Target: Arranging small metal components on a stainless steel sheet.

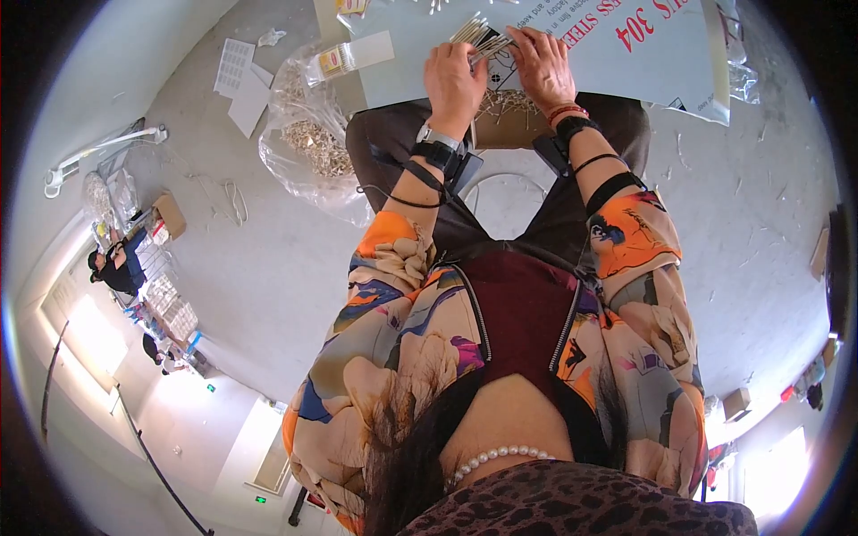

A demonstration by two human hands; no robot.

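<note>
Left hand and right hand pinch 1 bundle of thin metal sticks; clear bag of loose sticks looks full, so much remains

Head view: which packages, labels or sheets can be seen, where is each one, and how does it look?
Large sheet: under both hands, pale grey-blue with red print.
Small packet: left of the sheet, clear with a yellow and red label.
Clear plastic bag: on the floor at left, holding pale small pieces.
White sheets: floor, upper left.
</note>
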